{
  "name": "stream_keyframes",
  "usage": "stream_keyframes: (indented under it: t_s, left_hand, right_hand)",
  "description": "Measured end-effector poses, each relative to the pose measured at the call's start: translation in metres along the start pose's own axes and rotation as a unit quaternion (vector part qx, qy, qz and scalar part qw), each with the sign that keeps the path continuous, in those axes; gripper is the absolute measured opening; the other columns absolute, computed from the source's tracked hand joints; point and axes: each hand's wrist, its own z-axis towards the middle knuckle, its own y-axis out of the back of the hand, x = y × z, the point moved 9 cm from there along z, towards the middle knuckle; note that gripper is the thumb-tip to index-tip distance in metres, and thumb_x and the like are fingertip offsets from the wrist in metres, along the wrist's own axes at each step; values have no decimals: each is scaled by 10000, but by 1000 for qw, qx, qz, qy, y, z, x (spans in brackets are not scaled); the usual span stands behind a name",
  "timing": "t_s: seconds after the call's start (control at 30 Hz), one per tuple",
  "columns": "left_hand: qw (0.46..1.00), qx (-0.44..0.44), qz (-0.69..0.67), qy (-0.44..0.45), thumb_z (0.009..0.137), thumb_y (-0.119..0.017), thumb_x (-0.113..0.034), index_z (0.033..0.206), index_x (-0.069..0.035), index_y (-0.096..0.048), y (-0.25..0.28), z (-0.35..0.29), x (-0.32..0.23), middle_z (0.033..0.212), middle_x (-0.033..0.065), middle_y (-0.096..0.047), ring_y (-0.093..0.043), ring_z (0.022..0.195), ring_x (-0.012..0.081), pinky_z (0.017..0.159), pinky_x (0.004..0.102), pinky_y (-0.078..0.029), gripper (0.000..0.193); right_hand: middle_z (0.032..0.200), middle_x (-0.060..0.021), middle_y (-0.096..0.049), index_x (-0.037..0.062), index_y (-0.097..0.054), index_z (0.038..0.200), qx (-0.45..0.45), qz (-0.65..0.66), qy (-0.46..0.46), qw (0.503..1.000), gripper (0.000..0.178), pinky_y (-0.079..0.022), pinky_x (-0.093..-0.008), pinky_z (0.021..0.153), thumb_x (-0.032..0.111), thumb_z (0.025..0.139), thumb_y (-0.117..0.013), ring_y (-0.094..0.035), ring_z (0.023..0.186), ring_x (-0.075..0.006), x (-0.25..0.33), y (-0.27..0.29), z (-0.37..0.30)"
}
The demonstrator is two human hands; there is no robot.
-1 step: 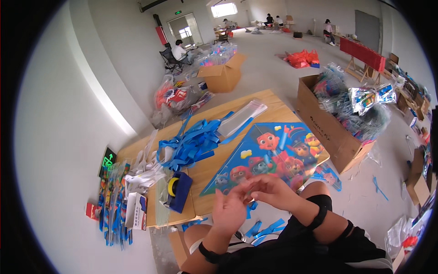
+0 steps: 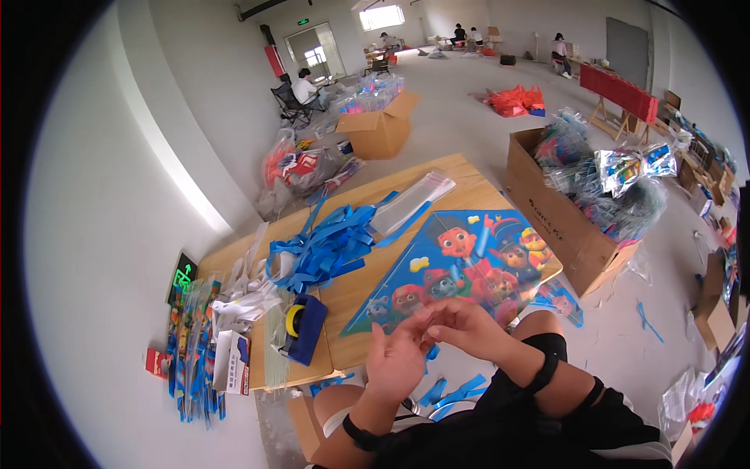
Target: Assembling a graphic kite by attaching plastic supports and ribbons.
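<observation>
Over the near edge of a blue kite (image 2: 437,270) printed with cartoon figures, my two hands meet at the fingertips. My left hand (image 2: 393,363) has its fingers closed toward the right one, thumb raised. The thumb and fingers of my right hand (image 2: 469,327) are pinched together; whatever lies between the hands is too small to make out. The kite lies spread on the wooden table (image 2: 348,324), partly past its right edge. A blue tape dispenser (image 2: 311,332) with a yellow roll stands left of my hands. Beyond it is a heap of blue ribbon strips (image 2: 332,242).
Clear plastic sleeves (image 2: 414,205) lie at the table's far side, white strips (image 2: 242,301) at its left. A large carton (image 2: 558,223) of wrapped goods stands right of the table, another carton (image 2: 379,133) beyond it. Several people sit farther back.
</observation>
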Motion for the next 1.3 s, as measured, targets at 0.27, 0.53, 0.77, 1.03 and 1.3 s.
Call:
stream_keyframes:
  t_s: [0.27, 0.53, 0.77, 1.03, 1.3]
  left_hand:
    - [951, -139, 271, -51, 1074, -298, -506, 1438, -95, -508, 52, -3, 33, 1557, 96, -384, -407, 1379, 218, 1088, 399, -341, 587]
    - [961, -257, 91, 53, 1056, -494, -403, 1354, -77, -547, 102, -3, 68, 1388, 80, -537, -529, 1232, 203, 1007, 379, -444, 445]
    - [957, -249, 55, 140, 1005, -627, -323, 1171, -83, -624, 137, 7, 76, 1181, 18, -624, -576, 1075, 147, 960, 345, -461, 292]
    - [905, -259, 332, -59, 990, -656, -261, 1011, -55, -657, 197, 34, 13, 1063, 27, -657, -592, 937, 115, 855, 275, -462, 207]
    - [924, -203, 299, 123, 1005, -614, -342, 1080, -69, -702, 250, 86, -11, 1027, -15, -668, -574, 934, 70, 836, 255, -452, 297]
  right_hand:
    - [812, -43, -664, 10, -605, 949, -144, -197, -93, 965, 153, -515, -257, 663, 146, 975, -670, -668, 764, -103, -26, 42, -22]
    - [787, -46, -644, 17, -636, 916, -132, -366, -57, 919, 143, -490, -275, 637, 139, 924, -710, -624, 705, -104, -22, 37, -19]
    - [818, -105, -684, -2, -654, 929, -120, -416, -65, 899, 134, -529, -311, 649, 114, 901, -715, -667, 699, -185, -42, 42, -4]
    - [811, -55, -700, 4, -689, 958, -123, -320, -247, 906, 219, -516, -278, 649, 206, 898, -751, -646, 712, -107, -119, 68, 32]
    - [755, -37, -689, 27, -696, 950, -139, -369, -175, 902, 263, -500, -281, 633, 287, 918, -718, -624, 682, -101, -143, 84, 108]
